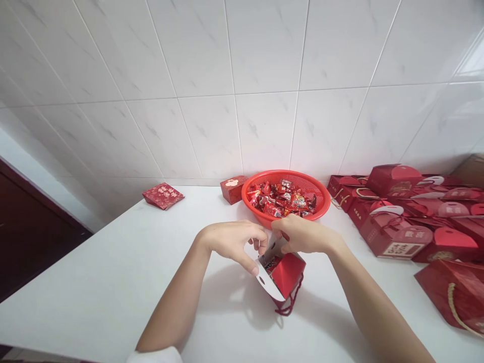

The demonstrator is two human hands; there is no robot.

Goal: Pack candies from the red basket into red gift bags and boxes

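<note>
A small red gift box (289, 275) stands on the white table in front of me, its top open. Its white-lined flaps stand apart, and wrapped candy shows partly inside. A dark red cord handle hangs at its near right side. My left hand (238, 244) is at the box's left side, thumb against the near flap and fingers curled by the far corner. The far flap is pinched in my right hand (302, 234), whose fingertips are partly hidden. Just behind both hands sits a red plastic basket (323, 201) holding many wrapped candies (283, 199).
Several red gift boxes (397, 232) crowd the right side, and one with a rope handle (449, 297) lies nearer. A small red box (232, 189) stands left of the basket. Farther left lies a flat red packet (162, 195). A tiled wall (204, 136) closes the back.
</note>
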